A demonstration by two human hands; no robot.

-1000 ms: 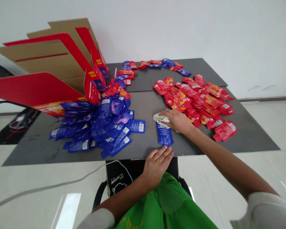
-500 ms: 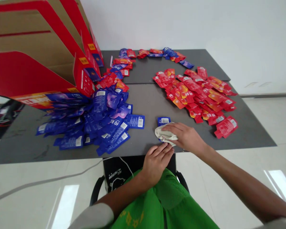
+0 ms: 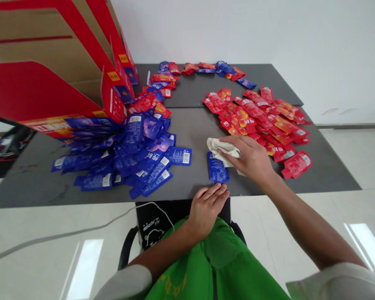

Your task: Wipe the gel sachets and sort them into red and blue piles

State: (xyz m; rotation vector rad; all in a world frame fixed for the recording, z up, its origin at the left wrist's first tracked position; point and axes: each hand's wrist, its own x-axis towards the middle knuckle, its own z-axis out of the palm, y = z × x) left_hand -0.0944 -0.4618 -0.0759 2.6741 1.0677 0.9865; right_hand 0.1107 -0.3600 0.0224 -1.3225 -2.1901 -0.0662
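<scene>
A blue sachet (image 3: 216,168) lies flat near the front edge of the table, its long side running away from me. At its near end rests my left hand (image 3: 206,207), fingers stretched out flat and the tips touching that end; the thumb lies mostly along the hand. My right hand (image 3: 251,157) is closed around a crumpled off-white cloth (image 3: 222,146). The bunched cloth covers the sachet's upper right part, and a fold of it sticks out below my fingers.
Many blue sachets (image 3: 150,158) are heaped at the left, against red cardboard boxes (image 3: 65,96). A pile of red sachets (image 3: 259,121) spreads over the right. More red and blue sachets (image 3: 206,68) form an arc at the back. A grey cable (image 3: 81,230) hangs by the front edge.
My right hand has moved the cloth away from me along the sachet and slightly right, uncovering the sachet's near part. My left hand has stayed at the near end.
</scene>
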